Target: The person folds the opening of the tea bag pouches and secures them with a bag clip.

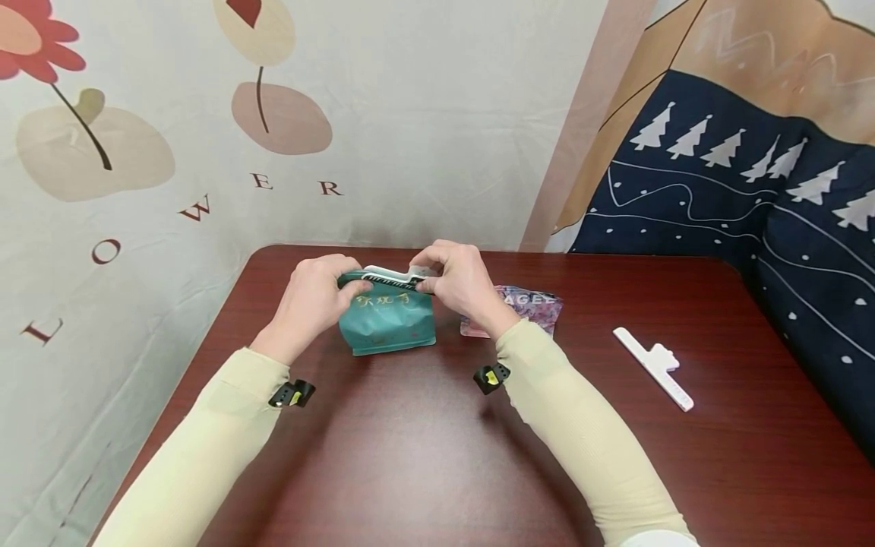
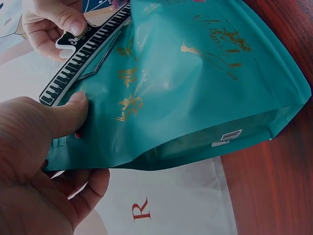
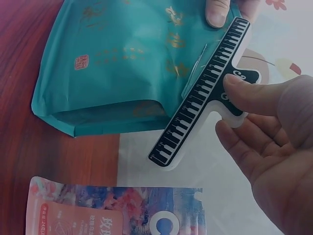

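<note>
A teal bag (image 1: 387, 327) with gold lettering stands on the table toward the back. My left hand (image 1: 307, 304) pinches its top left corner, thumb in front and fingers behind, as the left wrist view shows. My right hand (image 1: 461, 282) grips the tab of a long bag clip (image 3: 198, 93) with a black and white piano-key pattern, thumb on the near side. The clip lies along the bag's top edge; one end reaches toward my left thumb and the other juts past the bag's side. Whether its jaws have closed over the edge I cannot tell.
A pink and purple pouch (image 1: 529, 305) lies behind my right wrist. Farther right, a white bag clip (image 1: 655, 368) rests on the dark red table (image 1: 424, 463). A printed cloth (image 1: 437, 137) hangs behind the table's back edge.
</note>
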### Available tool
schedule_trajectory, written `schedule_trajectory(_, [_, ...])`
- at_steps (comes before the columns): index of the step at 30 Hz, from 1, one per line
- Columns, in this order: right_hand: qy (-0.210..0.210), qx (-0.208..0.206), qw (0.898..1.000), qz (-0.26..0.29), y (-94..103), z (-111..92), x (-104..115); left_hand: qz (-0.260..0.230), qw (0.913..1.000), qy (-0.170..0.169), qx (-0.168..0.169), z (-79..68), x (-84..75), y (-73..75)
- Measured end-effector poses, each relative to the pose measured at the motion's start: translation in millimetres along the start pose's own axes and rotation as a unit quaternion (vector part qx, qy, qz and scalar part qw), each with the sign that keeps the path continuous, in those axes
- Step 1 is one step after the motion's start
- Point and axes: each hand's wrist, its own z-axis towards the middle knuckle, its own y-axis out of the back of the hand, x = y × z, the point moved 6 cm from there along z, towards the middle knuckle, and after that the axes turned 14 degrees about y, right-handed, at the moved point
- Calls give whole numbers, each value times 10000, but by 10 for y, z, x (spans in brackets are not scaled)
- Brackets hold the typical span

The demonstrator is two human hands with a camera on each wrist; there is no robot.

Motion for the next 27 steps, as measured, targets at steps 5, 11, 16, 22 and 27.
schedule_trajectory(5, [21, -64, 10000, 33, -5, 11, 1, -20, 10000, -53, -1, -4, -5, -4])
schedule_trajectory(11, [38, -146, 9999, 37, -5, 18, 5, -15, 10000, -59, -8, -1, -13, -4])
schedule_trajectory(16, [-9, -207, 9998, 76, -14, 19, -6, -3, 10000, 18, 9, 5, -19, -6])
schedule_trajectory(22, [-75, -278, 9995, 152, -14, 20, 2, 7, 9998, 187, 54, 15, -13, -13])
schedule_trajectory(27, [-107, -319, 9993, 191, -20, 22, -1, 49, 9996, 249, 81, 19, -4, -18])
